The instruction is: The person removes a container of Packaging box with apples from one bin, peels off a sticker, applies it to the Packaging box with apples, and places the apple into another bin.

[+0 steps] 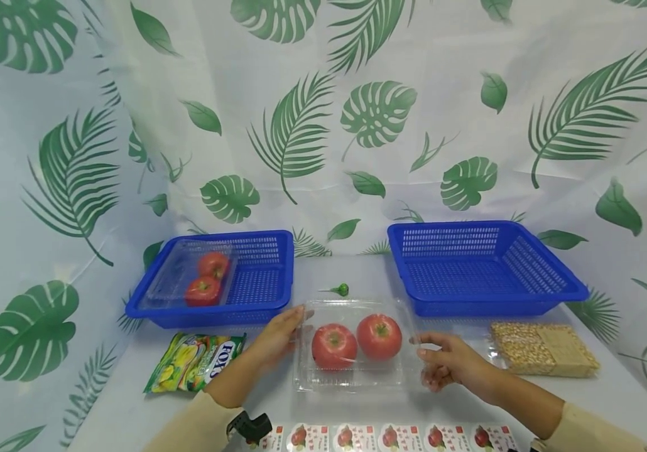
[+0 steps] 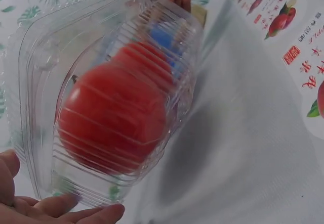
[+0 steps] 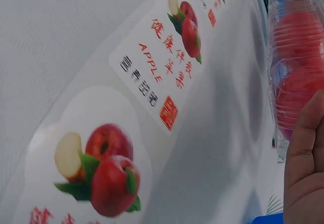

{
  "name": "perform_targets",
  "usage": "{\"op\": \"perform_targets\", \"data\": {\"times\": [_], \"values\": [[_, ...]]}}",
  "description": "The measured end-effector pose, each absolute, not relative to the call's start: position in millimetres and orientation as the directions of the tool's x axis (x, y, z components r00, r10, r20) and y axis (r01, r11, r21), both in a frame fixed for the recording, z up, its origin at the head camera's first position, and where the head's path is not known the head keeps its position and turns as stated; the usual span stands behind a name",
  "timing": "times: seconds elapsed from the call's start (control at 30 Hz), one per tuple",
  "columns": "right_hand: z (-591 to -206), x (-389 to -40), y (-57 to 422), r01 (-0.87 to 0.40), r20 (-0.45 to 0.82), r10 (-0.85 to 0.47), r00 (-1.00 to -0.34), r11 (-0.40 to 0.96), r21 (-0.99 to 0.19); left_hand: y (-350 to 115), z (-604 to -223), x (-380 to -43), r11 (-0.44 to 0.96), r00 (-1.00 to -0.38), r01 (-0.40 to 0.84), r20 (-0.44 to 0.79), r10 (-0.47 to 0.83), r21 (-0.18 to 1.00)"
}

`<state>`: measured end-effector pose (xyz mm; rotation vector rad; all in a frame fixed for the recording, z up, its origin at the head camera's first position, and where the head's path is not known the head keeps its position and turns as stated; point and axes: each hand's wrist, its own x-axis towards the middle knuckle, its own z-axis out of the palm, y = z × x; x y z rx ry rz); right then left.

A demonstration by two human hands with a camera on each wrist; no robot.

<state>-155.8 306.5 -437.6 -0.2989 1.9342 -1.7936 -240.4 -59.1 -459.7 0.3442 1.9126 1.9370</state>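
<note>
A clear plastic clamshell box [image 1: 357, 378] with two red apples [image 1: 379, 337] inside is held a little above the table, its lid down. My left hand [image 1: 279, 334] grips the box's left end, thumb above and fingers beneath, as the left wrist view shows with the fingers [image 2: 61, 206] under the rim. At the opposite end, my right hand [image 1: 452, 359] holds the edge between thumb and fingers. The right wrist view catches only part of this hand [image 3: 306, 158] beside the box [image 3: 273, 90].
Behind on the left, a blue basket [image 1: 261, 309] contains another clear box of apples [image 1: 203, 290]; a second blue basket [image 1: 487, 307] stands right. A FOX'S candy bag [image 1: 195, 363], a grain pack [image 1: 544, 348], a small green item [image 1: 343, 289] and apple labels [image 1: 352, 437] lie around.
</note>
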Motion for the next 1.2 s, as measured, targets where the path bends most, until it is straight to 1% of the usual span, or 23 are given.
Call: {"op": "perform_targets", "data": {"times": [0.13, 0.47, 0.73, 1.0, 1.2], "values": [[-445, -156, 305, 0.172, -0.206, -0.454, -0.867, 0.115, -0.978, -56, -464, -241, -0.026, -0.895, -0.125, -0.101, 0.434, 0.992], [-449, -157, 305, 0.169, -0.219, -0.409, -0.886, 0.155, -0.973, -53, -479, -252, -0.03, -0.887, -0.143, -0.115, 0.448, 0.989], [-452, -159, 302, 0.174, -0.221, -0.429, -0.876, 0.146, -0.974, -53, -481, -254, -0.059, -0.88, -0.169, -0.124, 0.458, 0.984], [-459, -160, 303, 0.204, -0.227, -0.406, -0.885, 0.102, -0.974, -53, -482, -259, -0.019, -0.867, -0.182, -0.151, 0.475, 0.983], [-462, -165, 301, 0.188, -0.224, -0.379, -0.898, 0.132, -0.973, -56, -483, -261, -0.013, -0.874, -0.182, -0.156, 0.459, 0.983]]}}
